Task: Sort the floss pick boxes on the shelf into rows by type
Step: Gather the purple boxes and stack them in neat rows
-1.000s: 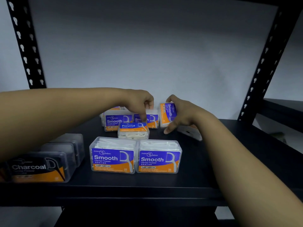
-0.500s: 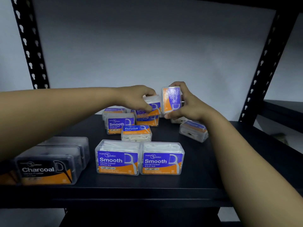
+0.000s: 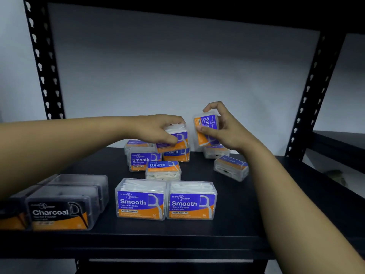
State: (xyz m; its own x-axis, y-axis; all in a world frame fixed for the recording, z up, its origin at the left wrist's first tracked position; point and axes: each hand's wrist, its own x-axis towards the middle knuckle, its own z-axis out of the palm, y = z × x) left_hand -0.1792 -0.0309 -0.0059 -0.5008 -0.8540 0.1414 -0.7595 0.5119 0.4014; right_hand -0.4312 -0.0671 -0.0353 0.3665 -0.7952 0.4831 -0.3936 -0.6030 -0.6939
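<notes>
left hand [image 3: 158, 129] curled over a lifted clear floss pick box [image 3: 176, 138], fingers on its top and thumb at the front label, held above a round box [image 3: 176, 154] at the back of the black shelf [image 3: 237, 224]. right hand [image 3: 223, 127] gripping a smooth box turned on end [image 3: 206, 130], forefinger hooked over the top edge, thumb pressed across the label, raised clear of the shelf. below and between the hands: another smooth box [image 3: 141, 161], and a round box lying label-up [image 3: 163, 170] just in front of it. near the right forearm, a tilted round box [image 3: 231, 168]. at the shelf's front edge, two smooth boxes side by side, touching: left one [image 3: 141, 200], right one [image 3: 191, 201]. far left, a row of dark charcoal boxes [image 3: 61, 208].
</notes>
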